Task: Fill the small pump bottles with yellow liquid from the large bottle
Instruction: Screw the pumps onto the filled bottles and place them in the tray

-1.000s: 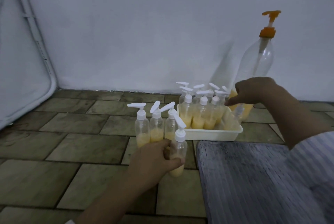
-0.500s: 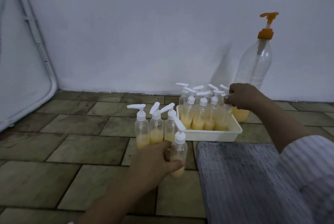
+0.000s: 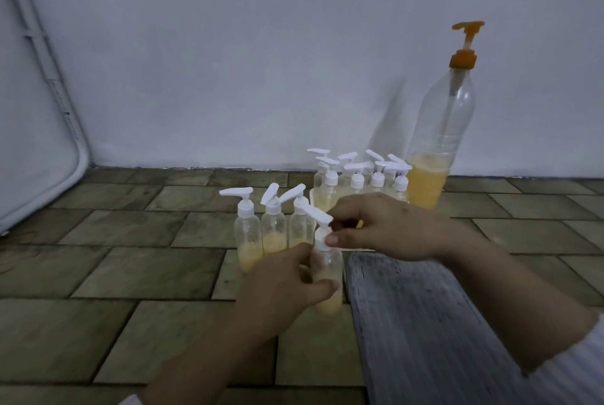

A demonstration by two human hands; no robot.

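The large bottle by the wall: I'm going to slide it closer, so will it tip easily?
Probably somewhat. The large bottle is tall and narrow, with a long orange pump on top, so a push high up could topple it. The yellow liquid fills only its bottom part, which likely steadies it. Its thin clear wall may flex when squeezed.

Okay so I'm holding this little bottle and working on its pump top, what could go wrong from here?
1. The held bottle is partly full. The left hand grips its body while the right hand pinches the pump collar; a squeeze or tilt could spill liquid if the top comes loose.
2. Three small bottles stand right behind it, close together; a bump might topple them.
3. The large bottle is tall and holds liquid only near its bottom, so a knock could tip it.
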